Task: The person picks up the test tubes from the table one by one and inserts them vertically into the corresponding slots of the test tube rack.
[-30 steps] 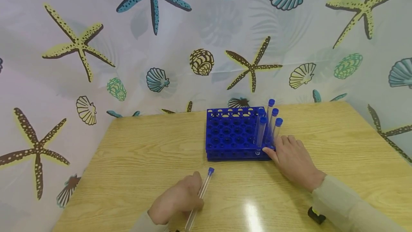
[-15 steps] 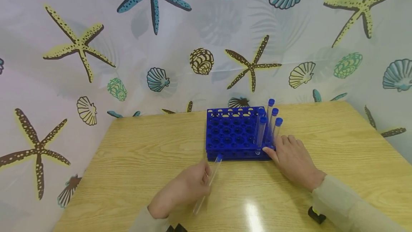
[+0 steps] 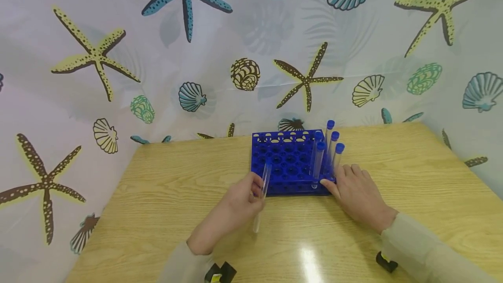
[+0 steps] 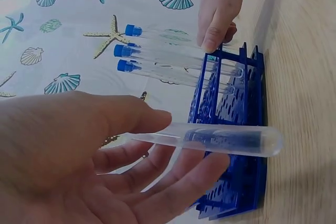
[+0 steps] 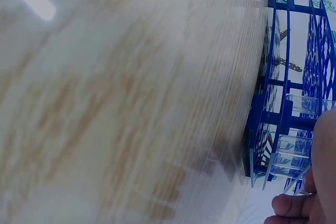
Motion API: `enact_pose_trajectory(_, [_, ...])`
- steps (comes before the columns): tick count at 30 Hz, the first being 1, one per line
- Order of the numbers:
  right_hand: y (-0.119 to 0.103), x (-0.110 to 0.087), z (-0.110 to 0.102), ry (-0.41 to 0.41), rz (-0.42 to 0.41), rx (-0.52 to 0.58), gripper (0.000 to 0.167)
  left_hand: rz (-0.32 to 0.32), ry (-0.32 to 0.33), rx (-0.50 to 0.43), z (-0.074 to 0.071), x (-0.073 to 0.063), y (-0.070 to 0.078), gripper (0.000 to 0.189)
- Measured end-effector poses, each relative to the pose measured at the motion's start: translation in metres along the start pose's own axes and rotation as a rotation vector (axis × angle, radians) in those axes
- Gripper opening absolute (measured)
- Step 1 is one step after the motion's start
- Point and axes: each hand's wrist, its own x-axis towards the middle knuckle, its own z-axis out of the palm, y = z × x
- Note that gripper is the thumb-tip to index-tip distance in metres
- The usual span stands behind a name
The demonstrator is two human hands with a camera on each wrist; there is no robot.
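My left hand (image 3: 239,202) pinches a clear test tube (image 3: 262,195) with a blue cap between thumb and fingers. Nearly upright, the tube is just in front of the left part of a blue test tube rack (image 3: 288,182). Its rounded bottom end shows plainly in the left wrist view, above the wood surface. At the rack's front right corner my right hand (image 3: 359,195) grips the frame, thumb on the front edge. Several blue-capped test tubes (image 3: 318,160) stand in the right end of the rack. In the right wrist view, only part of the right hand (image 5: 325,171) appears beside the rack.
Wood-grain table (image 3: 177,178) surrounds the rack. Behind it hangs a pale curtain (image 3: 212,56) printed with starfish and shells. A black wrist strap piece (image 3: 387,262) shows under the right sleeve (image 3: 424,248).
My left hand has moved forward and a little right, carrying the test tube from the near table up to the rack's front. The tube is more upright. My right hand has stayed on the rack.
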Motion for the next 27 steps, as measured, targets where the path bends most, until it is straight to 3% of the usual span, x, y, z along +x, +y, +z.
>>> enact_pose_trajectory(4, [0.001, 0.001, 0.001, -0.007, -0.001, -0.004, 0.045, -0.01, 0.039, -0.03, 0.002, 0.007, 0.007, 0.026])
enact_pose_trajectory(14, [0.002, 0.001, 0.002, -0.013, 0.004, -0.004, 0.045, 0.046, 0.133, -0.044, 0.007, 0.028, 0.021, 0.029])
enact_pose_trajectory(27, [-0.001, -0.001, 0.0, -0.007, 0.014, -0.007, 0.045, 0.123, 0.213, 0.024, 0.012, 0.052, 0.035, 0.029])
